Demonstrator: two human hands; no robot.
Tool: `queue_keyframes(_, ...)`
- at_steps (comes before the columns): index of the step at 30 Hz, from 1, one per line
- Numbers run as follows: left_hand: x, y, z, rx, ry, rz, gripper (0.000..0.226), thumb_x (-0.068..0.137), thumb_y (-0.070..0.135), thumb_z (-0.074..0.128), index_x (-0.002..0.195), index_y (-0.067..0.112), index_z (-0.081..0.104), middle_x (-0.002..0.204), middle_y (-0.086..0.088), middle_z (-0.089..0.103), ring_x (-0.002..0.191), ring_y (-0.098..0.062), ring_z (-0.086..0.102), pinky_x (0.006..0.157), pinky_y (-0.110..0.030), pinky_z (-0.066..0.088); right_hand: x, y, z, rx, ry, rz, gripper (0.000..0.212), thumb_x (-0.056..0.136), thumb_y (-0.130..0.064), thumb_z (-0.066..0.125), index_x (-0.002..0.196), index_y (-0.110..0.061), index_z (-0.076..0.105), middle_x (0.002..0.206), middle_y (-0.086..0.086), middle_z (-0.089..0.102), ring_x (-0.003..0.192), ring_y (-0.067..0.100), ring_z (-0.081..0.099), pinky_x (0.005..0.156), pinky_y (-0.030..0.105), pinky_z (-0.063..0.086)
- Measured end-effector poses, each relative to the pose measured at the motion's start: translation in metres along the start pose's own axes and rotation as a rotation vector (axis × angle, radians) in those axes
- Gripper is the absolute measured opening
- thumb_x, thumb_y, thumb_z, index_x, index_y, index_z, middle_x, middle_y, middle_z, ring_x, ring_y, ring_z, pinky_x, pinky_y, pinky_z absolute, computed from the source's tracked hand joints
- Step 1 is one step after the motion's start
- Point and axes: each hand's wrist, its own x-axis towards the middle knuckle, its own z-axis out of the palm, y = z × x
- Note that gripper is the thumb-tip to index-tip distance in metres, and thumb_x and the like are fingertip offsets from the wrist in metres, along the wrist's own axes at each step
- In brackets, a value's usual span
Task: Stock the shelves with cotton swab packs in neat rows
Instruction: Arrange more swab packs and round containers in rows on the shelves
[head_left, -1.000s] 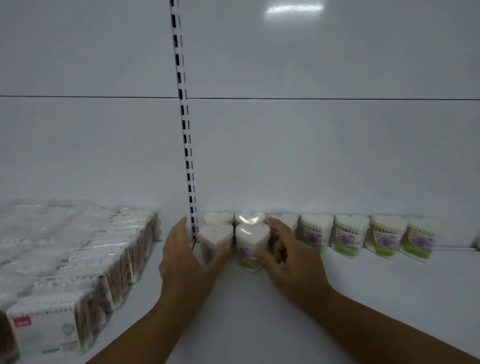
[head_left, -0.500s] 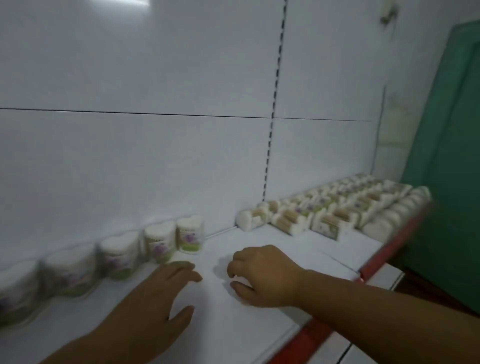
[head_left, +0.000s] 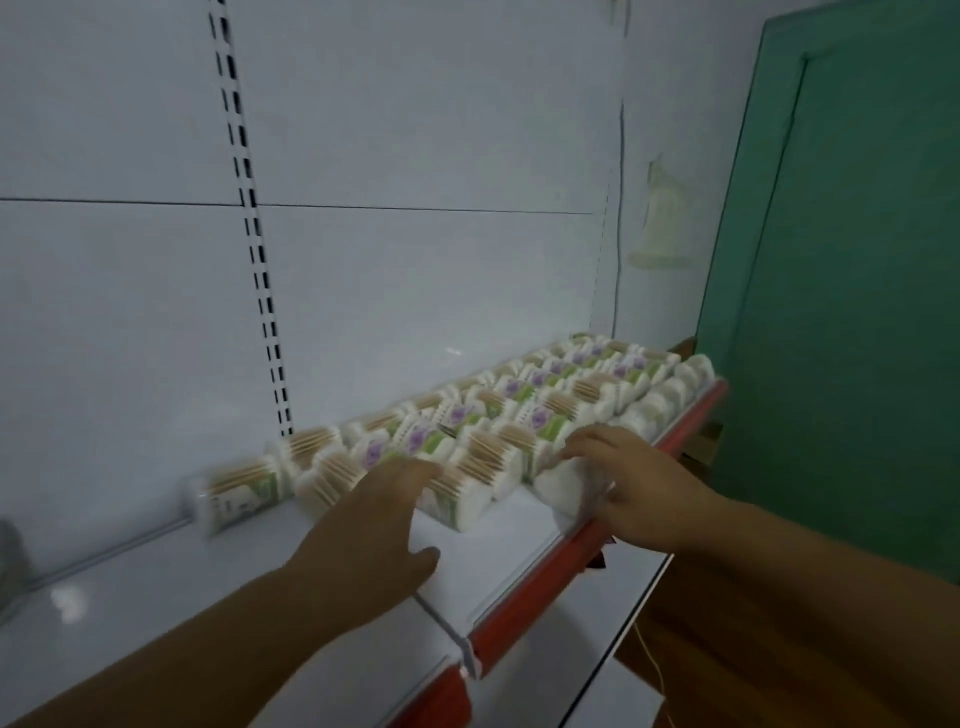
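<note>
White shelf (head_left: 234, 597) is carrying cotton swab packs (head_left: 540, 415); left hand (head_left: 374, 535) is reaching, fingers (head_left: 415, 470) straight, while right hand (head_left: 644, 493) is gripping the front pack (head_left: 563, 483), which probably needs lifting clear of neighbours.

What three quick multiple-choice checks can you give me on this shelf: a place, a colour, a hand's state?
1. Where is the right hand?
A. On the back wall
B. On a cotton swab pack at the front edge of the shelf
C. On the green door
2. What colour is the front strip?
A. Red
B. Blue
C. Yellow
3. How is the left hand?
A. In a fist
B. Gripping a box
C. Fingers straight, reaching to the pack rows

Answers: B, its fingers curl over the frontmost pack; A, the edge strip shows red; C, its fingers stretch out and hold nothing.
</note>
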Motion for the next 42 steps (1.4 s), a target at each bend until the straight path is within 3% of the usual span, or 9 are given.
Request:
queue_keyframes(3,0.037,0.004,0.018,0.297,-0.036,0.081,0.071,0.087,0.028,0.062,0.149,0.027,0.026,0.157,0.006,0.023,0.148,-0.012,0.009,0.117,-0.027,0.001,0.01,0.023,-0.002,-0.005,-0.126,-0.093,0.061,0.078,-0.012,0.064,0.134,-0.03,0.047,0.131,-0.011,0.046,0.121,0.006,0.036,0.105,0.025,0.033)
queue_keyframes(8,0.061,-0.002,0.016,0.41,-0.122,0.197,0.039,0.086,0.05,0.059,0.119,0.031,0.055,0.116,0.01,0.052,0.114,-0.01,0.043,0.098,-0.025,0.03,0.035,0.031,0.003,-0.049,-0.1,-0.171,0.052,0.075,-0.031,0.076,0.123,-0.033,0.055,0.121,-0.011,0.049,0.114,0.008,0.04,0.1,0.028,0.036)
queue_keyframes(12,0.045,0.006,-0.007,-0.336,-0.046,-0.074,0.017,0.082,0.046,0.069,0.076,0.037,0.057,0.071,0.016,0.053,0.067,0.002,0.049,0.061,-0.016,0.038,0.037,0.036,-0.001,0.226,-0.134,-0.126,0.044,0.071,-0.035,0.081,0.107,-0.04,0.057,0.111,-0.02,0.053,0.106,0.0,0.048,0.089,0.02,0.043)
queue_keyframes(14,0.031,0.009,-0.022,-0.794,-0.026,-0.254,0.004,0.077,0.043,0.068,0.079,0.041,0.065,0.072,0.018,0.067,0.065,0.004,0.061,0.059,-0.011,0.045,0.039,0.029,-0.008,0.612,-0.136,-0.118,0.042,0.068,-0.029,0.084,0.104,-0.035,0.063,0.107,-0.016,0.063,0.103,0.002,0.058,0.087,0.019,0.049)
queue_keyframes(16,0.018,0.001,-0.034,-1.162,-0.032,-0.472,0.039,0.066,0.043,0.071,0.101,0.025,0.069,0.093,-0.001,0.075,0.081,-0.018,0.072,0.062,-0.029,0.056,0.045,0.014,-0.007,0.998,-0.119,-0.075,0.046,0.067,-0.027,0.079,0.111,-0.029,0.064,0.11,0.003,0.069,0.104,0.02,0.065,0.09,0.032,0.054)
queue_keyframes(24,-0.065,-0.042,-0.07,-1.537,0.076,-0.912,0.045,0.068,0.043,0.07,0.089,0.003,0.078,0.095,-0.022,0.071,0.078,-0.034,0.072,0.054,-0.035,0.058,0.086,-0.111,0.033,1.734,-0.403,0.149,0.053,0.081,-0.035,0.051,0.127,-0.009,0.054,0.12,0.014,0.066,0.106,0.028,0.064,0.082,0.042,0.053)
queue_keyframes(30,-0.15,-0.063,-0.106,-1.266,0.178,-0.911,0.047,0.065,0.022,0.078,0.109,0.013,0.065,0.086,-0.004,0.07,0.072,-0.014,0.067,0.06,-0.029,0.054,0.099,-0.206,0.065,1.755,-0.527,0.175,0.036,0.097,-0.032,0.041,0.127,-0.021,0.058,0.117,0.009,0.068,0.1,0.024,0.065,0.072,0.037,0.049)
queue_keyframes(38,-0.284,-0.104,-0.201,-0.173,0.274,-0.998,0.048,0.062,0.042,0.083,0.096,0.035,0.051,0.094,0.016,0.063,0.073,0.008,0.061,0.055,-0.009,0.045,0.085,-0.342,0.09,1.491,-0.549,-0.097,0.041,0.067,-0.024,0.067,0.107,-0.021,0.058,0.093,0.009,0.073,0.079,0.023,0.071,0.057,0.031,0.053)
queue_keyframes(42,-0.326,-0.137,-0.248,0.139,0.201,-0.971,0.065,0.068,0.038,0.081,0.124,0.036,0.047,0.114,0.014,0.056,0.099,-0.006,0.057,0.081,-0.022,0.05,0.072,-0.414,0.119,1.424,-0.443,-0.118,0.041,0.071,-0.004,0.075,0.104,-0.017,0.054,0.091,0.007,0.073,0.078,0.016,0.07,0.065,0.029,0.055)
